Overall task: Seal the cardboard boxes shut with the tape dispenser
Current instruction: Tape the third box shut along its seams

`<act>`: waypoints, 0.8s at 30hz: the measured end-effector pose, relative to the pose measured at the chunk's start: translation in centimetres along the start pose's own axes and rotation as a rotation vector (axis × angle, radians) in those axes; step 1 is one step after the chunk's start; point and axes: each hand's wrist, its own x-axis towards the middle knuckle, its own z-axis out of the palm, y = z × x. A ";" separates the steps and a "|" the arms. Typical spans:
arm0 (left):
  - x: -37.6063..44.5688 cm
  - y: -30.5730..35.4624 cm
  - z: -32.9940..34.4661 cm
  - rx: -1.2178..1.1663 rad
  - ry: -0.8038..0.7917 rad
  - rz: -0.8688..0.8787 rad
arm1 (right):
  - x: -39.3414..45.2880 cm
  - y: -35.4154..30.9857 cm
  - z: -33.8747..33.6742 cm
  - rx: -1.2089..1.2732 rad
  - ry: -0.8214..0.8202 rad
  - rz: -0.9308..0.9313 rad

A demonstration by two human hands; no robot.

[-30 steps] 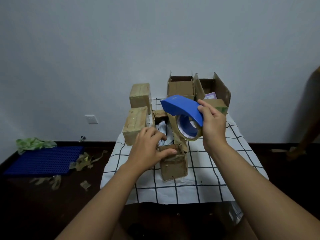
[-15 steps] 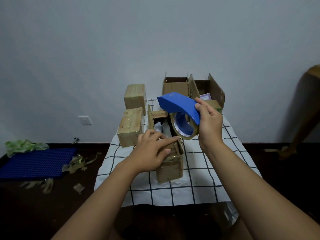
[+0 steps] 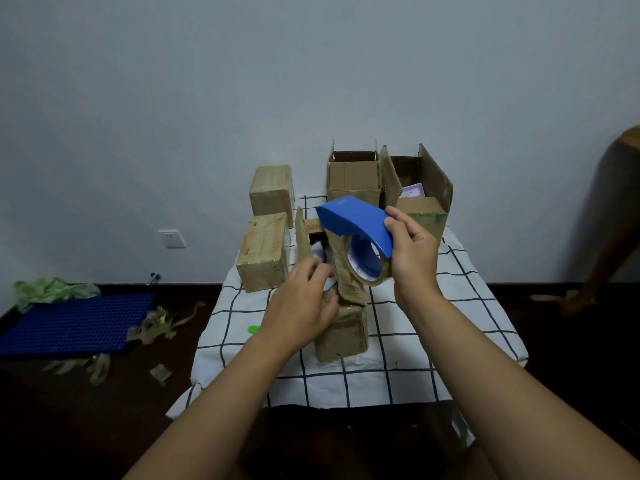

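My right hand (image 3: 412, 256) grips a blue tape dispenser (image 3: 356, 225) with a roll of brown tape, held above the table's middle. Under it stands a small open cardboard box (image 3: 343, 332) with white wrapped items inside and flaps sticking up. My left hand (image 3: 301, 306) rests on the box's near left top with its fingers curled over the edge at a flap. Two taped boxes (image 3: 263, 256) stand at the left. Two open boxes (image 3: 353, 178) stand at the back.
The checked cloth (image 3: 433, 341) covers a small table against a grey wall. A small green object (image 3: 254, 329) lies on the cloth by my left wrist. On the dark floor at left lie a blue mat (image 3: 69, 323), tape scraps (image 3: 162, 323) and green plastic (image 3: 48, 289).
My left hand has shifted on the box top and its fingers now curl over the near flap. The dispenser stays roughly where it was above the box. The head camera has drifted slightly.
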 end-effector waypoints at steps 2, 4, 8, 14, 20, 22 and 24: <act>-0.6 0.3 0.2 -0.086 0.009 0.033 | 0.0 0.4 -0.6 0.002 0.029 0.016; -1.0 0.7 0.5 -0.127 -0.011 0.048 | 0.1 0.8 -1.0 0.001 0.050 0.031; -1.1 1.0 1.0 -0.143 -0.109 0.009 | 0.2 1.2 -1.7 -0.001 0.103 0.054; -1.2 0.7 1.8 -0.054 -0.155 0.011 | 0.6 0.8 -2.4 0.032 0.155 0.057; -1.0 0.4 2.0 0.027 -0.309 -0.018 | 0.6 0.8 -3.0 0.038 0.161 0.045; -0.6 0.7 2.1 0.089 -0.295 -0.025 | 0.5 0.7 -3.0 0.037 0.162 0.040; -0.1 1.2 2.3 0.112 -0.256 -0.050 | 0.6 0.5 -3.2 0.034 0.169 0.027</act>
